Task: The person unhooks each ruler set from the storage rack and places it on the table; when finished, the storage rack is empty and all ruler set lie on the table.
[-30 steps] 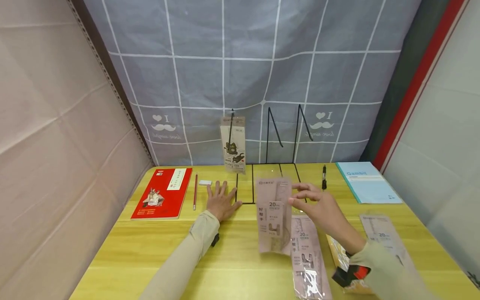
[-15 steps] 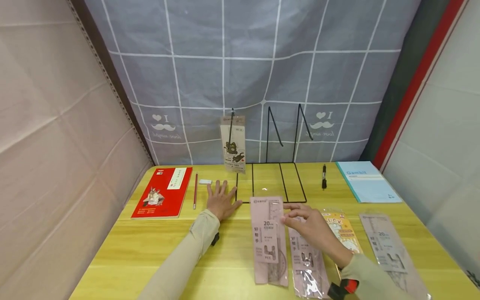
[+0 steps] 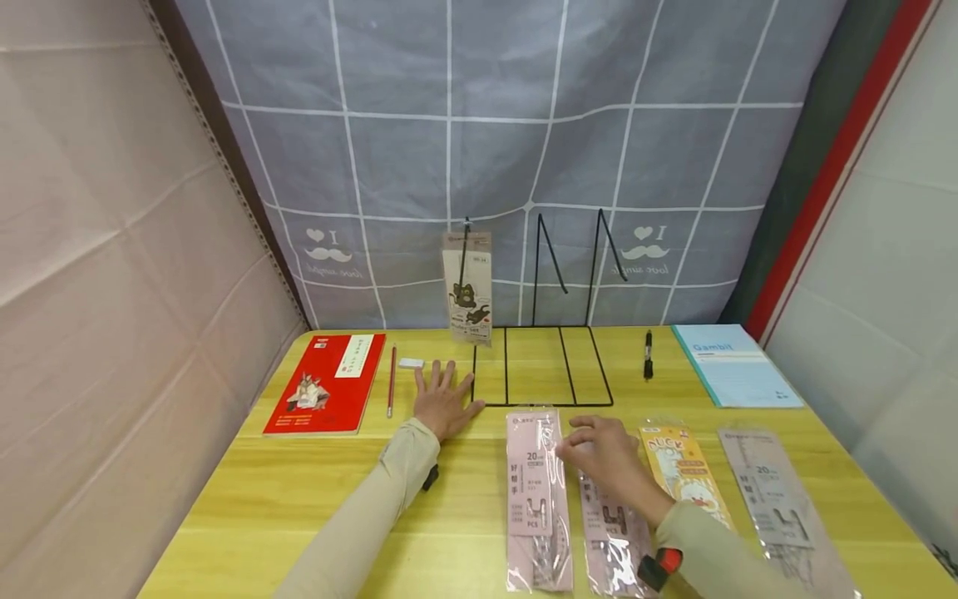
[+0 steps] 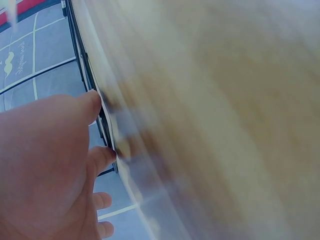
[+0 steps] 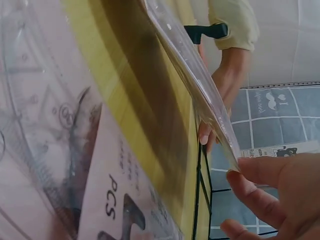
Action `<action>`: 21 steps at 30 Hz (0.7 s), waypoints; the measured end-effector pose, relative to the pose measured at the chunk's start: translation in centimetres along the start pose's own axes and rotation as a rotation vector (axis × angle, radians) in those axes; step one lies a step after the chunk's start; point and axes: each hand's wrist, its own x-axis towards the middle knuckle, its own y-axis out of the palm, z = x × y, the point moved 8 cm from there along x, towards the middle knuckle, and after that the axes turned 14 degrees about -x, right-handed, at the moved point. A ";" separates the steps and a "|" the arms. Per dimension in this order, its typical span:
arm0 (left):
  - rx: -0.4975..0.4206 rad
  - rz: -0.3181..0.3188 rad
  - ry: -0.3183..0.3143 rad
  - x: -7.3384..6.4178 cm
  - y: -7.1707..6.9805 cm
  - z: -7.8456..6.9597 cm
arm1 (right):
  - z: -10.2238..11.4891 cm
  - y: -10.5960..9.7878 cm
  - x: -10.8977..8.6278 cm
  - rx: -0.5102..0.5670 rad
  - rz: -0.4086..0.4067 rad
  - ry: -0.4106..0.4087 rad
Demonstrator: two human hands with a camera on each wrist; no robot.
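Observation:
My right hand (image 3: 609, 453) pinches the right edge of a pink ruler set pack (image 3: 535, 516) marked 20 between thumb and finger. In the right wrist view that pack (image 5: 200, 85) stands tilted, its edge between the thumb and fingertip. A second pink ruler set pack (image 3: 614, 532) lies on the table, partly hidden under my right hand and forearm. My left hand (image 3: 443, 406) rests flat with fingers spread, its thumb at the front left corner of a black wire rack (image 3: 554, 405). The left wrist view shows this hand (image 4: 55, 155) against the tabletop.
A ruler set with a cat print (image 3: 469, 291) hangs on the rack's left hook. To the right lie an orange pack (image 3: 688, 474), another pink pack (image 3: 778, 499), a pen (image 3: 648, 358) and a blue notebook (image 3: 737, 366). Leftward are an eraser (image 3: 411, 363), a pencil (image 3: 392, 383) and a red notebook (image 3: 325, 387).
My right hand has lowered the pink pack from above the table and drawn it toward me, beside the second pink pack. The orange pack is now uncovered. My left hand stays put.

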 end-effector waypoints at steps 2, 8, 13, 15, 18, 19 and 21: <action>-0.010 0.008 -0.003 0.1 0.1 0.1 | 0.0 0.2 0.1 -0.028 0.000 0.009; -0.025 0.006 0.008 -0.1 0.1 -0.1 | -0.4 1.2 0.0 -0.090 0.015 0.041; -0.029 -0.035 0.022 -0.1 0.0 -0.2 | -0.8 1.9 -0.1 -0.140 -0.004 0.049; -0.034 -0.037 0.023 -0.1 0.0 -0.2 | -0.8 2.1 0.0 -0.153 -0.018 0.047; -0.038 -0.034 0.021 -0.2 -0.1 -0.2 | -0.5 2.1 -0.1 -0.187 -0.053 0.029; -0.037 -0.030 0.020 -0.1 0.1 -0.1 | -0.3 2.0 -0.1 -0.196 -0.065 0.023; -0.035 -0.021 0.017 0.0 0.3 0.1 | 0.0 1.9 -0.2 -0.217 -0.087 0.009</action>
